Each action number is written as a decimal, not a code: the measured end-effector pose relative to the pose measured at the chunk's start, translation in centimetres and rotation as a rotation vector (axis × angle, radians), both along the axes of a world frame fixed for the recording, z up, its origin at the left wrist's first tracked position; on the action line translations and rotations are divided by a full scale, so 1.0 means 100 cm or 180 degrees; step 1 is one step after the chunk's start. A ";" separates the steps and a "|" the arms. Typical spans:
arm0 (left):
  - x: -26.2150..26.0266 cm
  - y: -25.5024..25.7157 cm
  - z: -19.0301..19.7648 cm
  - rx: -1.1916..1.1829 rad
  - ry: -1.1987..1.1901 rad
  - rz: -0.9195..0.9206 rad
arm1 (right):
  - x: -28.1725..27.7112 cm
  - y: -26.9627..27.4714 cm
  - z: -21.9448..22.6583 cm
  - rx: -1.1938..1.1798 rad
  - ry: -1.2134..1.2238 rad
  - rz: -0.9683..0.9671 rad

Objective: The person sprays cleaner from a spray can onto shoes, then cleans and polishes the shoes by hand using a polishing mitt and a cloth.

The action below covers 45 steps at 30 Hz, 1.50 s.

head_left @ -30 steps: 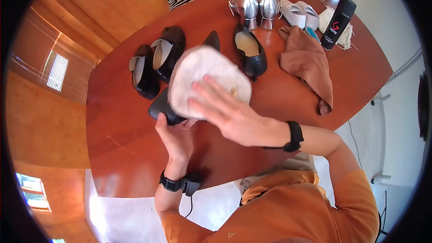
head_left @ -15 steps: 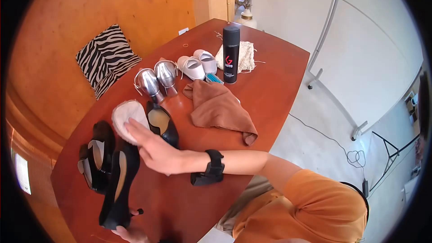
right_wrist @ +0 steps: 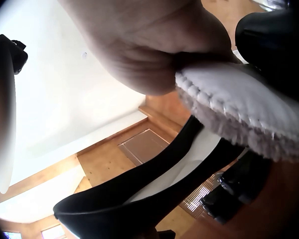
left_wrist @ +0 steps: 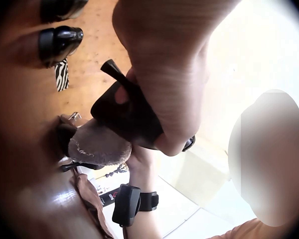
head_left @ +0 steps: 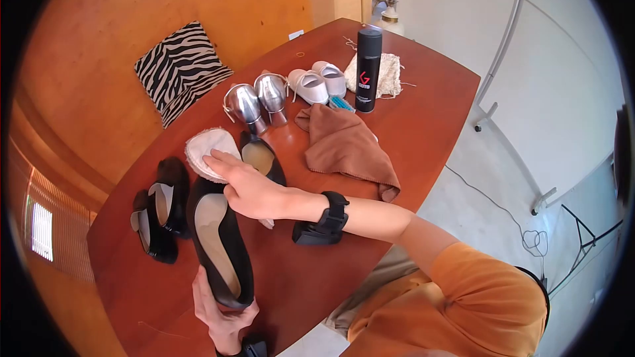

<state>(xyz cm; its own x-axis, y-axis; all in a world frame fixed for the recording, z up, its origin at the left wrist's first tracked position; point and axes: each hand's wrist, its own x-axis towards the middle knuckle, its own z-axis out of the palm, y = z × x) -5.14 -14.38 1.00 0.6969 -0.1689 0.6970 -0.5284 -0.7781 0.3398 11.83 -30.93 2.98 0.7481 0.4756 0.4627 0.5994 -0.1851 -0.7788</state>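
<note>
My left hand (head_left: 221, 311) grips a black heeled shoe (head_left: 243, 251) at its heel end, the toe pointing away and the pale insole facing up. In the left wrist view the fingers wrap round the shoe (left_wrist: 134, 112) beside its thin heel. Over the toe, my right hand (head_left: 254, 192) holds a white fluffy pad (head_left: 210, 149), fingers lying along its top. The right wrist view shows the stitched edge and grey pile of the pad (right_wrist: 239, 107) near the toe. Another black shoe (head_left: 274, 170) stands just beyond the right hand.
Two black shoes (head_left: 173, 208) stand at the left. Silver heels (head_left: 246, 107), white shoes (head_left: 309, 87), a blue-bristled brush (head_left: 340, 103), a black spray can (head_left: 368, 73), a cream cloth (head_left: 390, 76) and a brown cloth (head_left: 344, 142) lie or stand farther back on the table (head_left: 423, 99).
The head view has swung to the right. The held shoe has turned from lying partly under the pad to lengthwise, insole showing, and the pad has moved to its toe.
</note>
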 end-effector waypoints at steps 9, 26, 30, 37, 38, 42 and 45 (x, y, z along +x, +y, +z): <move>-0.002 -0.002 -0.001 0.0143 0.0120 -0.0025 | 0.004 -0.001 -0.001 0.0367 -0.0253 -0.0059; 0.009 0.000 -0.006 0.0405 0.0290 -0.0059 | -0.027 -0.003 0.021 -0.0719 -0.1275 0.1174; 0.013 -0.002 -0.016 0.0146 0.0373 -0.0163 | -0.018 0.006 0.009 -0.0859 -0.0944 0.1021; 0.012 -0.001 -0.021 -0.0463 0.0723 0.0025 | -0.051 -0.010 0.022 -0.1102 -0.0986 0.1338; 0.012 0.000 -0.019 -0.0427 0.0720 0.0125 | -0.056 -0.013 0.022 -0.1119 -0.1131 0.1254; 0.013 -0.001 -0.014 -0.1118 0.1029 0.0120 | -0.089 -0.021 0.035 -0.1415 -0.1576 0.1247; 0.013 -0.004 -0.011 -0.0988 0.0906 0.0534 | -0.109 -0.015 0.027 -0.1752 -0.2365 0.0848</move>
<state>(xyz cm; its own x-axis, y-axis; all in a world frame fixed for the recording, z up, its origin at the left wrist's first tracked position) -3.82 -14.80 -0.15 0.8681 0.1495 0.4734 -0.2554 -0.6832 0.6841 0.90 -32.48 5.65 0.1899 0.8796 0.4362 0.9799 -0.1977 -0.0278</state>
